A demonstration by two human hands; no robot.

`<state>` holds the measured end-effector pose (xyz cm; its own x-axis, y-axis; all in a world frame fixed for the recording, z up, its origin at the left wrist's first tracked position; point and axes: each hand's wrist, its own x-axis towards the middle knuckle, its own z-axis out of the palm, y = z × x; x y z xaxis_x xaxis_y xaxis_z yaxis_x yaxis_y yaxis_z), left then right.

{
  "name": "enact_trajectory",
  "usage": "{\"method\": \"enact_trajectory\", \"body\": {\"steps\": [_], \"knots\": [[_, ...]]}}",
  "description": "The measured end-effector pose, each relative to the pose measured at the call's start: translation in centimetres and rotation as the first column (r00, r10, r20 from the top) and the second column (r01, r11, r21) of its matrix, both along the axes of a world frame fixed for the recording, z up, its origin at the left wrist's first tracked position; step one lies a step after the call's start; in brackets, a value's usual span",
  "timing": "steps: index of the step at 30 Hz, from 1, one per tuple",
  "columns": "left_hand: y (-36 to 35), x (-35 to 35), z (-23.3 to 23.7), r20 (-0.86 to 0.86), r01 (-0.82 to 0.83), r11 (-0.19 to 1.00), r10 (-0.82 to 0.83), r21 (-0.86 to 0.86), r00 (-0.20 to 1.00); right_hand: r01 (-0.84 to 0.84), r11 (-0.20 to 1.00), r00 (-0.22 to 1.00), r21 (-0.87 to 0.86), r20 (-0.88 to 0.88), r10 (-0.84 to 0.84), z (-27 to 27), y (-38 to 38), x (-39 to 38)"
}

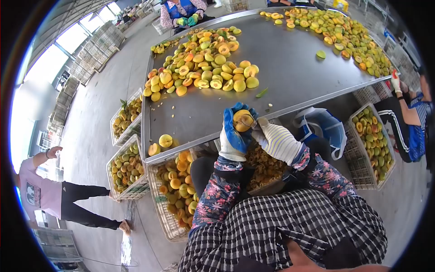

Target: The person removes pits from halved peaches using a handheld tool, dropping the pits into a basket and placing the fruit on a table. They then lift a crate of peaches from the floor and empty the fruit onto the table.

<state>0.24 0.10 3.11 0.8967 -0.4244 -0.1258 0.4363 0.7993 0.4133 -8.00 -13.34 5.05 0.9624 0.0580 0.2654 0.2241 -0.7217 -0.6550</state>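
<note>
My left hand (235, 136), in a white glove with a blue coated palm, is closed around a yellow-orange peach (242, 120) just off the table's near edge. My right hand (278, 139), in a white striped glove, is pinched close against the peach's right side. A small thin tool seems to stick out from its fingers onto the fruit; its handle is hidden in the glove. Below both hands, a container of brownish peach scraps (265, 168) sits between my knees. Two peach halves (159, 144) lie at the table's near left corner.
The metal table (281, 63) carries a pile of halved peaches (204, 61) and another pile (340, 34) far right. Crates of peaches (176, 195) (126, 167) (372, 140) stand alongside. A blue-white bag (324, 129) hangs right. Co-workers stand or sit around; one person (50, 190) is at left.
</note>
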Motion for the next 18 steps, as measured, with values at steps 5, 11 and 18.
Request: {"method": "enact_trajectory", "body": {"steps": [5,11,18], "knots": [[0.7,-0.5,0.6,0.171,0.037,0.998,-0.044,0.045,0.984,-0.061,0.998,0.992,0.017,0.108,0.059,-1.5,-0.1,0.0],[1.5,0.9,-1.7,-0.051,0.1,0.995,-0.1,-0.002,0.994,-0.121,0.976,0.992,-0.184,0.007,0.124,-1.6,0.0,-0.3],[0.4,-0.5,-2.2,-0.079,-0.075,0.988,0.087,0.136,0.993,-0.176,0.984,0.983,0.011,0.052,0.175,-3.4,0.7,-0.3]]}}
